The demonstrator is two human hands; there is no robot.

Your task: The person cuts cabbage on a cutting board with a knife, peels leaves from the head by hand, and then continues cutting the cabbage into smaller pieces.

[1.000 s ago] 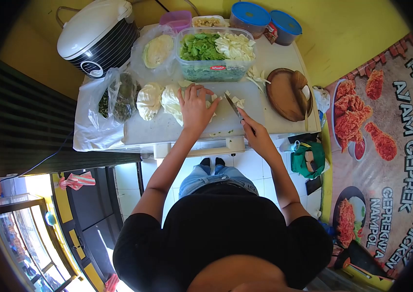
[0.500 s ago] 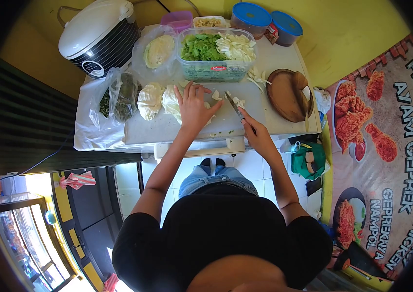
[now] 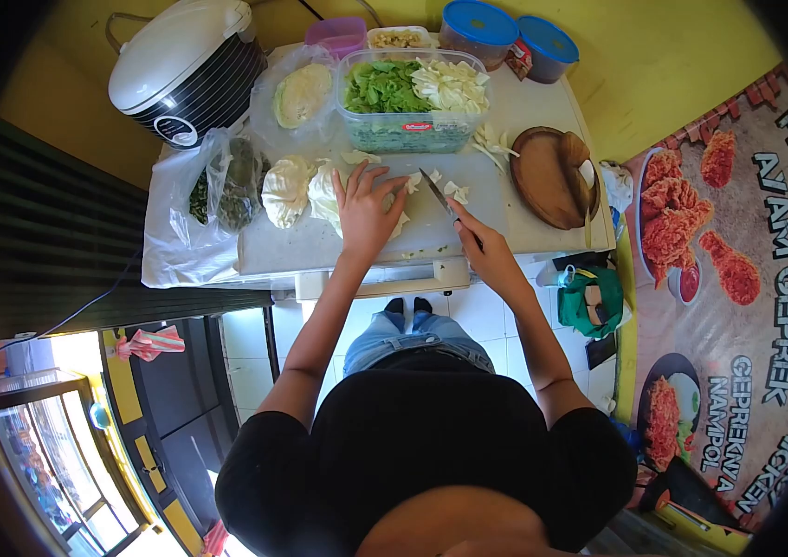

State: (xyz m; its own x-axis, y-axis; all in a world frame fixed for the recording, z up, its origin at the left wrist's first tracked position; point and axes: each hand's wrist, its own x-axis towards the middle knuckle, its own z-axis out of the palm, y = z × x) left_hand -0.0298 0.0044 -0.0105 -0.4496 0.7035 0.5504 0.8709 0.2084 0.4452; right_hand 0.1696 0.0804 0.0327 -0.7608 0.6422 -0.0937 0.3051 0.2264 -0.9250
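My left hand (image 3: 365, 212) rests on a piece of pale cabbage (image 3: 400, 226) on the cutting board (image 3: 482, 218). Its fingers curve over the leaves and hide part of them. In my right hand (image 3: 484, 249) is a knife (image 3: 438, 193) with a dark handle, its blade pointing up and left, just right of the left fingertips. Small cut cabbage bits (image 3: 456, 192) lie beside the blade. Left of my left hand sit a larger cabbage chunk (image 3: 323, 195) and a cabbage head (image 3: 287, 191).
Behind the board stands a clear tub (image 3: 413, 137) of shredded greens and cabbage. A brown wooden plate (image 3: 535, 181) is at the right. Bagged greens (image 3: 238, 190), a bagged cabbage half (image 3: 303, 96) and a rice cooker (image 3: 192, 70) are at the left. Blue-lidded containers (image 3: 479, 26) stand at the back.
My left hand has come down onto the cabbage, its fingers drawing closer together. My right hand has shifted slightly, tilting the knife blade further left and up.
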